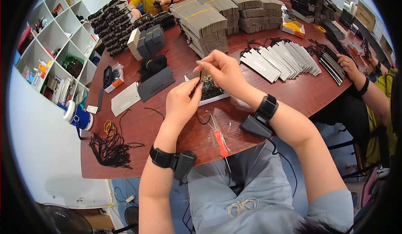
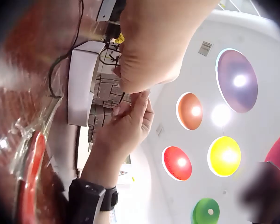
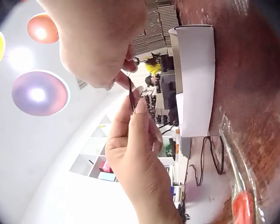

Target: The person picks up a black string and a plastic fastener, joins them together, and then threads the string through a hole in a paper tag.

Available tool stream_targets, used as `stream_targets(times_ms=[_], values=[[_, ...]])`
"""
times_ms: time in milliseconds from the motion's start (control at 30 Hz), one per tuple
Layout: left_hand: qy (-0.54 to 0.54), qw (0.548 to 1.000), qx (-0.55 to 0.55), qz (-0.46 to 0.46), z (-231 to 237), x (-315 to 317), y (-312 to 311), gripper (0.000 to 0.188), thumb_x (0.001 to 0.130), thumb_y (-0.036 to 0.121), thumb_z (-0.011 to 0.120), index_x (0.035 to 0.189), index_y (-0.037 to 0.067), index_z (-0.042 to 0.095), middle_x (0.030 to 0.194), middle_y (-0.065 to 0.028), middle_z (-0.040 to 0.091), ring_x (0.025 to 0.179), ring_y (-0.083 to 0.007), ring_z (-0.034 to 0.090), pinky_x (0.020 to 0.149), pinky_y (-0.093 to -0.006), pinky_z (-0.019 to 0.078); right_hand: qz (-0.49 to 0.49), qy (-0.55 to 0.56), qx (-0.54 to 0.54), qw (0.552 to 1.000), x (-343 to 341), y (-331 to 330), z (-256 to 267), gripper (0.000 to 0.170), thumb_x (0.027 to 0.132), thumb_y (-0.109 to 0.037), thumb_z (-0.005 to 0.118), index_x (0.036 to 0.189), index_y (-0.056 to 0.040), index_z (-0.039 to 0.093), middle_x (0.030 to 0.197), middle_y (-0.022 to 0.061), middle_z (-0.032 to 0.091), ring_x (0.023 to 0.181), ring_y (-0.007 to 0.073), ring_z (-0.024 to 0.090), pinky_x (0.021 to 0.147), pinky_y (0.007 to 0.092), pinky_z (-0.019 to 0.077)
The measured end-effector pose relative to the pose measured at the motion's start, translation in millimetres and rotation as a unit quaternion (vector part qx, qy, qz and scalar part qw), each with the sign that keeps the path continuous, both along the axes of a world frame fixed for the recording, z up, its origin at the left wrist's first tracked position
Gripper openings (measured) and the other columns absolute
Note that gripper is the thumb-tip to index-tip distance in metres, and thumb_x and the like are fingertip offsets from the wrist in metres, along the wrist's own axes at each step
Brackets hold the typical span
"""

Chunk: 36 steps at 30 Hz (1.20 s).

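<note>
My left hand (image 1: 181, 102) pinches a thin black cord (image 3: 130, 92) between thumb and fingers, over the near left side of a small white box (image 1: 214, 100). Just above it, my right hand (image 1: 227, 71) pinches the upper end of the same cord with thumb and fingertips. The cord runs taut over the short span between the hands, and a loose length hangs below the left hand in a loop onto the table. Small black and gold-coloured bits fill the box. In the right wrist view the fingertips of both hands nearly meet.
A red-handled tool (image 1: 220, 142) in clear plastic lies at the table's near edge. Black cords (image 1: 112, 149) are heaped at left, by a blue jug (image 1: 79, 116). Grey tags (image 1: 279, 62) fan out at right; tall stacks of tags (image 1: 201, 20) stand behind. Other people sit around the table.
</note>
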<state>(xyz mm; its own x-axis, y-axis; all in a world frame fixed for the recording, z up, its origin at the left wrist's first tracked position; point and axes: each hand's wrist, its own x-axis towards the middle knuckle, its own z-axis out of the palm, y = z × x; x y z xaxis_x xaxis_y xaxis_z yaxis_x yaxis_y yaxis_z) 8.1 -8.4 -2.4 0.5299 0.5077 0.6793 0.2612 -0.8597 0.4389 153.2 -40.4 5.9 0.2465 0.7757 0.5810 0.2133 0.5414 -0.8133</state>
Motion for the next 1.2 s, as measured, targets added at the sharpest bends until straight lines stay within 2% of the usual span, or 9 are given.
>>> stream_targets(times_ms=[33,67,133,200,267,400,633,933,1200], values=[[0.009,0.999,0.03,0.006,-0.3,-1.5,1.1,0.018,0.075,0.005,0.056,0.092,-0.001,0.057,0.055,-0.0016,0.049,0.047,-0.0031,0.041,0.043,-0.0191,0.0318,-0.074,-0.115,0.047,0.99,2.3,3.6,-3.8,0.014,0.077,-0.016,0.057,0.075,-0.0028,0.051,0.061,0.0071,0.059,0.054,0.0111,0.057,0.048,0.0234,0.0427],[0.01,0.999,0.032,0.003,1.6,-1.8,0.5,0.018,0.075,0.005,0.056,0.092,-0.001,0.057,0.055,-0.0016,0.049,0.047,-0.0031,0.041,0.043,-0.0191,0.0318,-0.076,-0.114,0.049,0.989,4.1,3.7,-5.9,0.014,0.077,-0.016,0.057,0.075,-0.0028,0.051,0.061,0.0071,0.059,0.054,0.0111,0.057,0.048,0.0234,0.0427],[-0.068,0.982,-0.175,-0.002,9.5,-3.0,-3.0,0.024,0.075,0.005,0.055,0.098,-0.001,0.051,0.055,0.001,0.049,0.046,-0.0027,0.041,0.042,-0.0168,0.0289,-0.062,-0.128,0.044,0.989,1.3,-0.9,-1.2,0.012,0.076,-0.014,0.057,0.075,-0.0032,0.052,0.057,0.006,0.057,0.05,0.0108,0.055,0.047,0.0225,0.0413],[-0.101,0.96,-0.258,-0.037,14.1,-3.9,-1.6,0.029,0.076,0.004,0.055,0.103,0.0,0.045,0.055,0.0035,0.047,0.045,-0.0019,0.038,0.041,-0.0143,0.0255,-0.022,-0.101,0.02,0.994,-0.7,-3.6,2.7,0.013,0.076,-0.015,0.057,0.073,-0.0027,0.052,0.056,0.0035,0.056,0.05,0.0083,0.053,0.046,0.0213,0.0397],[-0.168,0.861,-0.45,-0.166,16.1,-6.9,0.7,0.03,0.076,0.003,0.055,0.104,0.0,0.044,0.057,0.0038,0.046,0.045,-0.0008,0.036,0.041,-0.0133,0.0247,0.156,0.06,-0.024,0.986,-3.9,-3.2,4.0,0.015,0.076,-0.016,0.058,0.072,-0.0027,0.053,0.057,0.0006,0.054,0.051,0.0057,0.051,0.044,0.0192,0.0374],[-0.177,0.806,-0.521,-0.218,12.9,-5.9,-1.3,0.021,0.077,0.005,0.054,0.098,0.001,0.05,0.056,0.0063,0.045,0.044,0.0006,0.032,0.039,-0.0134,0.0222,0.252,0.143,-0.146,0.946,1.3,-10.9,12.1,0.01,0.076,-0.013,0.058,0.077,-0.0043,0.055,0.059,-0.0013,0.052,0.05,0.0018,0.048,0.041,0.0132,0.0319],[-0.169,0.754,-0.579,-0.261,14.9,-6.5,-1.9,0.012,0.081,0.01,0.048,0.087,0.001,0.053,0.051,0.0067,0.041,0.041,0.0021,0.029,0.038,-0.0124,0.0235,0.302,0.208,-0.215,0.905,-0.3,-5.6,5.9,0.011,0.078,-0.016,0.056,0.078,-0.0053,0.055,0.059,-0.0036,0.05,0.042,-0.0003,0.034,0.039,0.0132,0.024],[-0.202,0.658,-0.643,-0.335,9.1,-12.4,5.1,0.014,0.082,0.011,0.048,0.087,0.0,0.053,0.047,0.0081,0.032,0.04,0.0003,0.026,0.038,-0.0138,0.0208,0.353,0.254,-0.257,0.863,-2.7,-9.3,9.0,0.014,0.076,-0.02,0.06,0.073,-0.0076,0.055,0.06,-0.0046,0.049,0.044,-0.0007,0.032,0.039,0.0134,0.0213],[-0.2,0.718,-0.596,-0.299,13.0,-13.6,3.6,0.014,0.08,0.011,0.053,0.087,0.001,0.058,0.052,0.0079,0.038,0.043,0.0005,0.029,0.039,-0.0135,0.0209,0.344,0.272,-0.239,0.866,2.2,-8.1,11.9,0.017,0.078,-0.022,0.058,0.082,-0.0059,0.054,0.063,-0.0041,0.049,0.044,-0.0011,0.032,0.039,0.0123,0.0235]])
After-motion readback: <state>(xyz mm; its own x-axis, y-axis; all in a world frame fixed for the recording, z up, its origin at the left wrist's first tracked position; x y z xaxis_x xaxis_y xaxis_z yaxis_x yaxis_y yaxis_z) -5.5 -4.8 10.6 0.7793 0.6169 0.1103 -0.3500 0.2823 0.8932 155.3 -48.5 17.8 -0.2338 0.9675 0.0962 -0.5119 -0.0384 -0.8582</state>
